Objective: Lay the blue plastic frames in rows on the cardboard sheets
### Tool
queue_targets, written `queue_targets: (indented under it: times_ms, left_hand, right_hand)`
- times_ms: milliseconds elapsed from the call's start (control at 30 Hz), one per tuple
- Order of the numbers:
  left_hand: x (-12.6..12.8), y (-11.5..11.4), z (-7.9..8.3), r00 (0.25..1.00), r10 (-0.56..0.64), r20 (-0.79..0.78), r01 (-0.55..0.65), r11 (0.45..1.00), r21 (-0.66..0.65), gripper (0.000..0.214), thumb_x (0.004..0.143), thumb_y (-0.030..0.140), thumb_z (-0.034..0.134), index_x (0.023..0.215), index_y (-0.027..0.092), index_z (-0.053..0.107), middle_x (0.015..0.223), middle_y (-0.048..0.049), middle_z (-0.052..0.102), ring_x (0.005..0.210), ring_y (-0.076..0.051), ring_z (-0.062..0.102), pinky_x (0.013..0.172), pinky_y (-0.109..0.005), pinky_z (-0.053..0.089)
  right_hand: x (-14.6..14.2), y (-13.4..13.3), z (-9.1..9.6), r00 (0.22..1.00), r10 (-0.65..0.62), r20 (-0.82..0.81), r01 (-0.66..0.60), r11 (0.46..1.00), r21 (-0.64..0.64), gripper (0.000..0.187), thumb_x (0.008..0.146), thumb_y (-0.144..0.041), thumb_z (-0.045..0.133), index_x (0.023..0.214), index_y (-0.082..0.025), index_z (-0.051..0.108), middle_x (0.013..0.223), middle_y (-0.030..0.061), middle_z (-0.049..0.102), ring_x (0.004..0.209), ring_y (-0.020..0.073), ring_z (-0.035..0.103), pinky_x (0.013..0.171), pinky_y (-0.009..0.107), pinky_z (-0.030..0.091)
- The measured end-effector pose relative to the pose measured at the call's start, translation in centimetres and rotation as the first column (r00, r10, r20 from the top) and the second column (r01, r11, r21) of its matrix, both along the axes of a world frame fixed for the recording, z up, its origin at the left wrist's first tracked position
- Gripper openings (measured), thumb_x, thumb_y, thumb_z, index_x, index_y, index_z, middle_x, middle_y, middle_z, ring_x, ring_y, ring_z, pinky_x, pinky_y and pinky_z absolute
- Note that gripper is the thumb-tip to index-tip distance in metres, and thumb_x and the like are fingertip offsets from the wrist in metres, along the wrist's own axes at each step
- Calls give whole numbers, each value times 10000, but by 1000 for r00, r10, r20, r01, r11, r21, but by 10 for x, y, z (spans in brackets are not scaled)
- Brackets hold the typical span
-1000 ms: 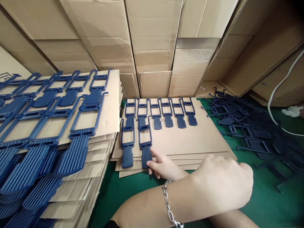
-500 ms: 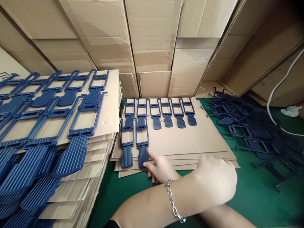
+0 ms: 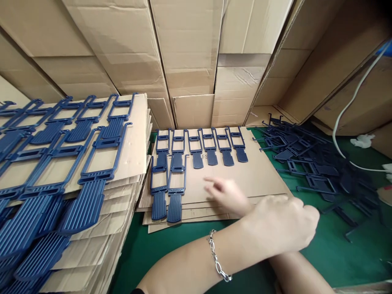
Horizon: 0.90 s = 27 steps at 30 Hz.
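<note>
My forearms cross over the front of the work surface. My right hand hovers just above the top cardboard sheet, slightly blurred, its fingers stretched apart and nothing in them. To its left lies a dark blue plastic frame with a ribbed flap, in a front row of two; a back row of several like it runs along the sheet's far edge. My left hand, on the arm with the silver chain bracelet, is a closed fist at the right; its fingertips are hidden, so anything inside cannot be seen.
A tall stack of cardboard sheets layered with blue frames stands at the left. On the green surface, a tangled pile of blue frames lies at the right. Cardboard walls close off the back; a white cable hangs at the right.
My right hand has let go of the front-row frame's ribbed flap and moved up and to the right. My left fist has shifted slightly right. The view has turned a little right.
</note>
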State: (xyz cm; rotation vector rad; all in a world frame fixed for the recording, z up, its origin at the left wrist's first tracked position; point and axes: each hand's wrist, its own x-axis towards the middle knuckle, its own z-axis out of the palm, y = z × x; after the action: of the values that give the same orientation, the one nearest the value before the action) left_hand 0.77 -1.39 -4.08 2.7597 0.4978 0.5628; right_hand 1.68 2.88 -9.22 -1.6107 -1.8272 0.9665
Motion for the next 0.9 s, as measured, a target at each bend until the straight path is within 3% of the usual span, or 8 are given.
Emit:
queue_targets:
  times_ms: [67, 167, 267, 367, 500, 567, 733, 900]
  left_hand:
    - [4, 3, -2, 992, 76, 103, -77, 997, 6, 287, 832, 281, 306, 715, 143, 529, 671, -40, 594, 645, -185, 599, 509, -290, 467]
    - [9, 6, -13, 980, 194, 40, -192, 979, -66, 340, 843, 330, 270, 732, 151, 537, 624, -35, 603, 587, -192, 603, 468, -300, 462]
    - [13, 8, -34, 974, 172, -149, -186, 979, -84, 279, 829, 288, 333, 756, 126, 549, 627, -60, 615, 577, -208, 607, 463, -311, 464]
    - [16, 9, -51, 934, 54, -353, -114, 982, -153, 210, 801, 237, 395, 784, 101, 554, 687, -90, 627, 624, -212, 611, 480, -305, 472]
    - [16, 11, -56, 899, 1, -438, -119, 963, -241, 230, 807, 242, 382, 900, 90, 526, 772, -105, 630, 691, -207, 611, 509, -301, 482]
    - [15, 13, -55, 901, -11, -433, -108, 962, -250, 246, 814, 253, 361, 905, 95, 527, 786, -104, 631, 721, -215, 611, 531, -316, 488]
    - [16, 15, -53, 898, -17, -440, -100, 965, -243, 274, 810, 270, 342, 900, 104, 540, 792, -100, 634, 726, -242, 611, 550, -359, 493]
    - [17, 15, -57, 911, 9, -411, -104, 973, -208, 269, 809, 274, 347, 884, 109, 544, 785, -93, 635, 706, -235, 612, 536, -348, 493]
  right_hand:
    - [49, 11, 8, 967, -222, 123, 206, 970, 130, 328, 766, -303, 413, 998, -175, 606, 656, 7, 604, 613, 120, 546, 613, 225, 421]
    - [135, 14, 7, 775, -507, 377, 409, 857, 313, 365, 738, -224, 399, 1051, -172, 579, 863, 60, 620, 771, 170, 563, 708, 270, 416]
    - [210, 2, -10, 545, -595, 590, 478, 799, 364, 426, 694, -137, 394, 1086, -101, 559, 1098, 157, 532, 1019, 235, 487, 856, 304, 362]
    - [257, -12, -29, 473, -615, 631, 582, 755, 301, 452, 689, -99, 360, 1095, -141, 555, 1227, 134, 443, 1143, 223, 393, 924, 314, 319]
    - [280, -21, -47, 412, -621, 667, 707, 679, 196, 475, 646, -171, 449, 1099, -263, 558, 1322, 138, 312, 1179, 326, 318, 854, 481, 314]
    - [284, -19, -52, 418, -641, 644, 747, 646, 158, 491, 600, -145, 478, 1066, -255, 583, 1296, 175, 329, 1156, 354, 335, 818, 497, 315]
    - [288, -14, -58, 478, -668, 571, 729, 664, 166, 503, 567, -93, 460, 1022, -254, 601, 1219, 178, 399, 1058, 322, 417, 765, 461, 326]
    - [286, -15, -58, 461, -691, 557, 714, 661, 230, 436, 625, -149, 473, 1006, -309, 611, 1155, 151, 413, 997, 316, 396, 705, 457, 310]
